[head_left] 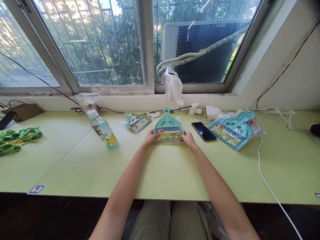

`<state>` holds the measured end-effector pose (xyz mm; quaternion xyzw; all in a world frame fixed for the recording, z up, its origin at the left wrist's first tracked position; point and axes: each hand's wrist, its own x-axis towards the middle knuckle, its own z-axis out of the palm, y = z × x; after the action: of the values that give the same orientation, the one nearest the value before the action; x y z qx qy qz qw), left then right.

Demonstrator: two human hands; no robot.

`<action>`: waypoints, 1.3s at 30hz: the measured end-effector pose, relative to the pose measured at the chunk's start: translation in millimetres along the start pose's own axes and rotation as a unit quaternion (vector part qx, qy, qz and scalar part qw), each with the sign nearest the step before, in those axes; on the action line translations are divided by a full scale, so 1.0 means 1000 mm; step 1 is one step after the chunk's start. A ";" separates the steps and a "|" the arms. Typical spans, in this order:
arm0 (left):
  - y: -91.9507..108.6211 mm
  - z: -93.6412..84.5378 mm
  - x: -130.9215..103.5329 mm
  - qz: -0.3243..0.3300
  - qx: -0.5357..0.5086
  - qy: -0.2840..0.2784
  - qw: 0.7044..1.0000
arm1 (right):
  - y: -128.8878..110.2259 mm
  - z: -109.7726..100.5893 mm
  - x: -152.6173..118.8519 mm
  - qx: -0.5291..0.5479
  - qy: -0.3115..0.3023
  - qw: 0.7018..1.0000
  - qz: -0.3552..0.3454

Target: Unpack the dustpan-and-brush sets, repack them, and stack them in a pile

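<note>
A teal mini dustpan and brush set (168, 125) in clear wrapping, with a printed label across its lower part, is before me at the middle of the table. My left hand (149, 138) grips its left edge, and my right hand (188, 137) grips its right edge, thumbs on the front. Its handle points toward the window. To the left lies a green wrapped dustpan set (137, 122). At the right, several teal wrapped dustpan sets (233, 128) are piled together. A black phone (203, 131) rests between that pile and my right hand.
On the pale green table (82, 176), a drink bottle (103, 130) leans left of me. Green tubular pieces (18, 138) lie far left beside a brown box (25, 112). A white cable (267, 183) runs over the right front edge. Chargers (195, 109) sit by the window wall.
</note>
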<state>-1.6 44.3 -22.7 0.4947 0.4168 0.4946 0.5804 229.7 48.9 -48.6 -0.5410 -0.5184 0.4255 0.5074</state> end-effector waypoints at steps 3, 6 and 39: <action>-0.001 0.001 0.001 0.029 0.036 -0.002 0.999 | 0.005 -0.003 0.004 -0.068 0.018 0.997 -0.005; -0.002 0.000 0.003 0.055 0.064 -0.006 0.996 | 0.006 -0.005 0.006 -0.092 0.035 0.995 -0.021; -0.011 -0.005 0.010 0.056 0.131 0.009 0.990 | -0.009 -0.022 0.000 0.049 -0.107 0.993 0.026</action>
<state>-2.6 55.0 -34.7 0.5844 0.4546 0.4719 0.4786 250.3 46.2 -36.6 -0.4802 -0.5340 0.5192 0.4633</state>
